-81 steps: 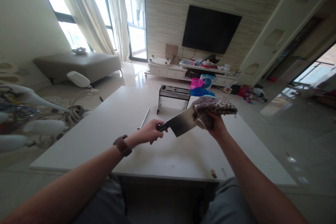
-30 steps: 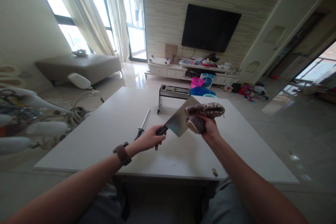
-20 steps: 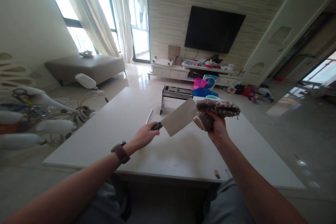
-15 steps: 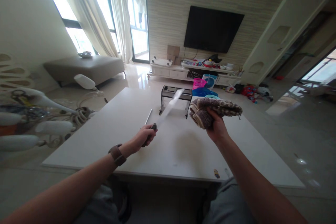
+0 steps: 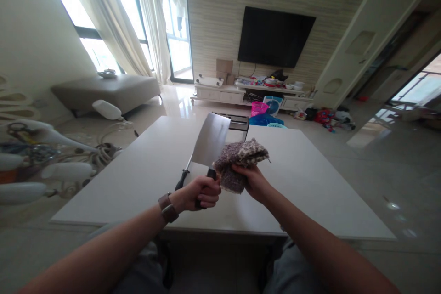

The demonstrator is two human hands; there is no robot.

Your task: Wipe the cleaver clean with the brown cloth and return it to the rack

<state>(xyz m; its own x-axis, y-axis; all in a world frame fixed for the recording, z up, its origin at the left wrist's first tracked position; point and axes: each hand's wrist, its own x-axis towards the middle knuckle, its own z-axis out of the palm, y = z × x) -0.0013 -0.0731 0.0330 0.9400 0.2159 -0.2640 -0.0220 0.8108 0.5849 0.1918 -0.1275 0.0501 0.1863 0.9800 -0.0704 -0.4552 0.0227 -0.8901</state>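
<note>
Head view, left grip (image 5: pixel 201 192) wrapped round cleaver (image 5: pixel 211 138), right grip (image 5: pixel 254 181) pinching folded cloth (image 5: pixel 238 155), any lettering on cleaver unreadable

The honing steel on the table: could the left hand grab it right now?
Probably not: the left hand is closed around the handle of the cleaver, though the honing steel lies close by, its handle mostly uncovered.

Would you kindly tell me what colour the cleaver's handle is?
The cleaver's handle is black, clearest in the head view.
</note>
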